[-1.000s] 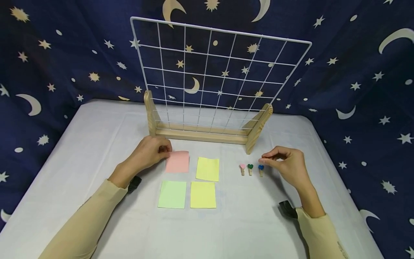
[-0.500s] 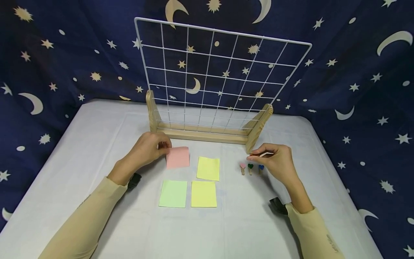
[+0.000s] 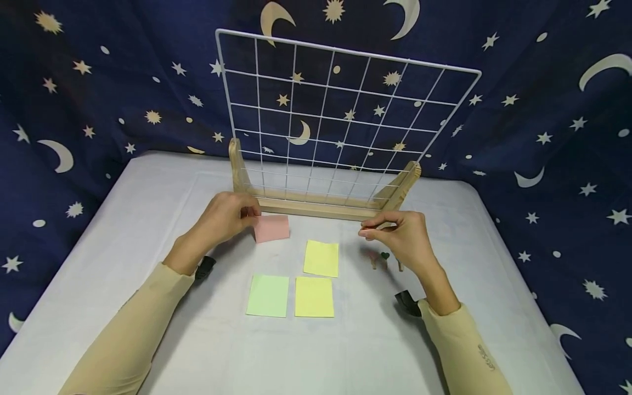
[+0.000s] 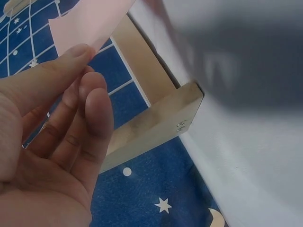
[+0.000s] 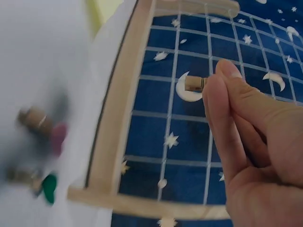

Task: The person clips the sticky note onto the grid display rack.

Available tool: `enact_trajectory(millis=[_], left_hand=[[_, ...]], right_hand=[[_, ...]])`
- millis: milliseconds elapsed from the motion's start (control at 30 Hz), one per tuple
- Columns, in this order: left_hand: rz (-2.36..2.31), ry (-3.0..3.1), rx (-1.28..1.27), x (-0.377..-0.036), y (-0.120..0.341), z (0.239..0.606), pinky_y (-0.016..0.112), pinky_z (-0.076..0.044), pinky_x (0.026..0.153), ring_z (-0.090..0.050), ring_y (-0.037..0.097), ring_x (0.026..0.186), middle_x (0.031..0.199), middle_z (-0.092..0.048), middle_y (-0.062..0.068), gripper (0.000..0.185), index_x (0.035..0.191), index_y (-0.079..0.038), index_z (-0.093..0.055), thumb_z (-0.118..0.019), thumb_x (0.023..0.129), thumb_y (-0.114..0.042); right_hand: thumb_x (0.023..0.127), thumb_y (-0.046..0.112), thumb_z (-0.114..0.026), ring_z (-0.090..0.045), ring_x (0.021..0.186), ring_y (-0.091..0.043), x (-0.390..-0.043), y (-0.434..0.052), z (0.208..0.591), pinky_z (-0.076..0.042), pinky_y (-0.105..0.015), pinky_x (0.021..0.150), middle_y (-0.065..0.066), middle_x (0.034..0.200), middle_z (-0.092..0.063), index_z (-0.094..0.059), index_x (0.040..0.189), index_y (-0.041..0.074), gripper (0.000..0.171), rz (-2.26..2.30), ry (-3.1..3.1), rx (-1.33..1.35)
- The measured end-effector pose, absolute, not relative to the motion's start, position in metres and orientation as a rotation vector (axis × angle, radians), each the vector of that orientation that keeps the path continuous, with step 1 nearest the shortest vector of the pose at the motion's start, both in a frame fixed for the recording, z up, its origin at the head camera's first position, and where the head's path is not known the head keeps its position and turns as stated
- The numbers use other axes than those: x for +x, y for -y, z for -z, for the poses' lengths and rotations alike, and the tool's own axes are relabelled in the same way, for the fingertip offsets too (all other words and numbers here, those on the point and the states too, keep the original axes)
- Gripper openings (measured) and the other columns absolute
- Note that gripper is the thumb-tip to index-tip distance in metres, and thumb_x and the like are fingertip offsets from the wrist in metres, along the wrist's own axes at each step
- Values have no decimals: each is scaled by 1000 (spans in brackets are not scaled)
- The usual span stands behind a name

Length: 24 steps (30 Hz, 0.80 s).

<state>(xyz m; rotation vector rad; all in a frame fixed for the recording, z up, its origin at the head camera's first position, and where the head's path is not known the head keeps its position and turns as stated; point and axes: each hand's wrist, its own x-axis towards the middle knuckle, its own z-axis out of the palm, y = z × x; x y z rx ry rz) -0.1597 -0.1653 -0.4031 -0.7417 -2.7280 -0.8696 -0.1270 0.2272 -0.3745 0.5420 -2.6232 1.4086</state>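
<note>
My left hand (image 3: 224, 219) pinches the left edge of a pink sticky note (image 3: 272, 227) between thumb and fingertips, its far side tilted up in front of the wooden stand (image 3: 316, 209). In the left wrist view the note (image 4: 83, 21) bends away from the thumb. With thumb and forefinger, my right hand (image 3: 402, 236) grips a mini wooden clothespin; its tip (image 5: 193, 83) pokes out in the right wrist view, the rest covered by fingers. Below that hand lie clothespins with a green heart (image 3: 385, 255) and a pink heart (image 5: 58, 138), and one more partly hidden.
A white wire grid (image 3: 350, 52) rises from the wooden stand at the back of the table. Two yellow sticky notes, one farther back (image 3: 322, 258) and one nearer (image 3: 314, 297), lie beside a green note (image 3: 267, 296). A dark star-patterned cloth (image 3: 148, 66) hangs behind.
My left hand has lifted the pink note up and back toward the stand. My right hand has moved left with its clothespin, now partly covering the ones on the table.
</note>
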Motion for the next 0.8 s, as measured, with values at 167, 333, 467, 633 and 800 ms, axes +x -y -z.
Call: enact_trajectory(millis=[167,333,467,633,800], left_hand=[[854,2707,-743,-165,165,402,37,-48,68,-64,20,71,75,-69,0,15,84,-13,-77,-87,82,-2],[848,2692,-739,-171,164,401,38,-49,68,-65,19,71,77,-71,1,15,84,-12,-77,-87,82,-1],[838,2683,-738,-173,164,398,39,-52,68,-66,19,70,77,-73,2,15,82,-12,-76,-87,82,-2],[811,2675,-722,-175,164,393,39,-53,68,-67,20,70,77,-74,3,15,80,-12,-76,-88,82,-3],[847,2658,-682,-176,163,387,40,-55,67,-68,22,70,79,-76,7,13,81,-8,-77,-87,82,1]], right_hand=[[84,11,-88,-79,73,-17,-132,-209,367,-63,-27,71,-7,92,-81,-82,93,9,11,-1416,2613,659],[83,9,-88,-79,72,-16,-137,-196,362,-63,-27,71,-4,89,-81,-83,92,10,10,-1424,2575,744],[81,9,-90,-79,72,-13,-140,-187,360,-63,-27,70,-2,87,-81,-83,89,11,10,-1405,2527,751],[79,7,-91,-78,71,-15,-144,-176,359,-61,-23,66,-3,85,-81,-83,86,10,11,-1332,2465,760],[78,6,-92,-78,70,-16,-151,-161,356,-59,-19,64,-4,83,-81,-83,86,9,12,-1255,2420,789]])
